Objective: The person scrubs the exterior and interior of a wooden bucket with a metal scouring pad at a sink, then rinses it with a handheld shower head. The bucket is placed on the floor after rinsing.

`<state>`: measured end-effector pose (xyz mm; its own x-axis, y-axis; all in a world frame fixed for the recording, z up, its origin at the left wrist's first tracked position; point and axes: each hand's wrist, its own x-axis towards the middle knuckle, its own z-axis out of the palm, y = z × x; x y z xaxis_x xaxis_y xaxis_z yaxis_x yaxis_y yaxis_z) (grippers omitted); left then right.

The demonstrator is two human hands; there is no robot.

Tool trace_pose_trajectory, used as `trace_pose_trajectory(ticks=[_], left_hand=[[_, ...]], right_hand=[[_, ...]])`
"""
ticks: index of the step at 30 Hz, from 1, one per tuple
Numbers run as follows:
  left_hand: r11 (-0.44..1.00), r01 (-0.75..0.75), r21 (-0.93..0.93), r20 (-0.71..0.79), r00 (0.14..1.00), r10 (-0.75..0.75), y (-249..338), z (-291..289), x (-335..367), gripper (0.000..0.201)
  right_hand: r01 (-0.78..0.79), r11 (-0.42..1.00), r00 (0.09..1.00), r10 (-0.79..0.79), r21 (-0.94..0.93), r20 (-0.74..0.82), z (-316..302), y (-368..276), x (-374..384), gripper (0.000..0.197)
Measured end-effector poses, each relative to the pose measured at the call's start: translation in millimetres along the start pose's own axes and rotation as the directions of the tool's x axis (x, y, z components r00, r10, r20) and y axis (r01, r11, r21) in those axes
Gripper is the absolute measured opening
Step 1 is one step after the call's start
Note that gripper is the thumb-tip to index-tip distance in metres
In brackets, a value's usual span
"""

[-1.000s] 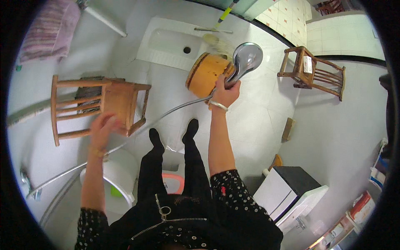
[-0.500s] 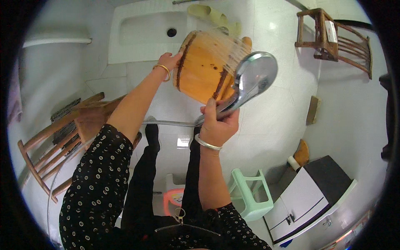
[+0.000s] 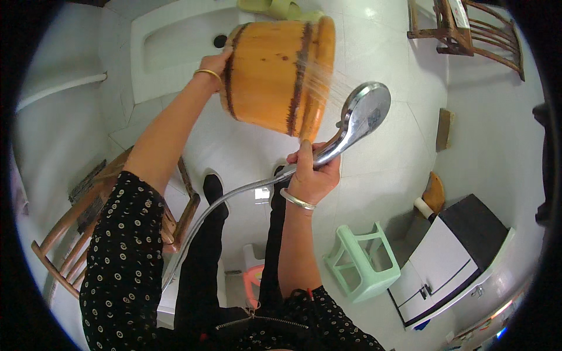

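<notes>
A yellow-brown wooden bucket (image 3: 260,79) with two dark bands lies tipped on its side in the air, its thick rim toward the right. My left hand (image 3: 214,65), wearing a gold bangle, grips it at the base end; the fingers behind are partly hidden. My right hand (image 3: 315,178), with a silver bangle, is closed around the handle of a chrome shower head (image 3: 366,111). Its thumb is close to the bucket's rim; whether they touch I cannot tell. Fine jets of water (image 3: 325,82) run from the shower head onto the rim end. The metal hose (image 3: 225,199) trails down to the lower left.
Beyond the bucket is a white floor basin (image 3: 175,64) with a dark drain, beside green slippers (image 3: 275,8). Wooden chairs stand at left (image 3: 64,240) and upper right (image 3: 453,29). A green stool (image 3: 366,263) and a white cabinet (image 3: 436,272) are at lower right.
The bucket has turned so its rim faces more to the right, and it has shifted left and away. The spray now meets the rim end, and the hose bows upward more.
</notes>
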<state>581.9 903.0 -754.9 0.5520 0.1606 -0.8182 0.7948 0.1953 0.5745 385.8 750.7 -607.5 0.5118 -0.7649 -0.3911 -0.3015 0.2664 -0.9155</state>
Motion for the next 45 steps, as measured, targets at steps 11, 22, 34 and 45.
trace_pose_trajectory(ticks=[11,22,34,45], left_hand=[[0.992,-0.124,0.028,-0.154,0.98,0.127,55.4,-111.7,32.3,0.073],[0.322,-0.412,0.852,0.206,0.831,0.516,47.0,-111.4,69.1,0.063],[-0.028,-0.367,0.93,0.291,0.684,0.669,47.4,-62.0,25.8,0.066],[0.131,-0.529,0.839,0.294,0.642,0.708,59.6,12.1,-21.1,0.061]], right_hand=[[0.082,0.997,0.974,-0.077,-0.015,0.215,33.4,-12.0,0.7,0.018],[-0.051,0.998,0.961,0.056,-0.023,0.272,60.5,13.5,-13.6,0.032],[-0.114,0.976,0.939,0.167,-0.187,0.3,41.4,55.2,-31.5,0.038],[-0.095,0.982,0.98,0.063,0.165,0.191,58.7,21.2,-26.1,0.033]])
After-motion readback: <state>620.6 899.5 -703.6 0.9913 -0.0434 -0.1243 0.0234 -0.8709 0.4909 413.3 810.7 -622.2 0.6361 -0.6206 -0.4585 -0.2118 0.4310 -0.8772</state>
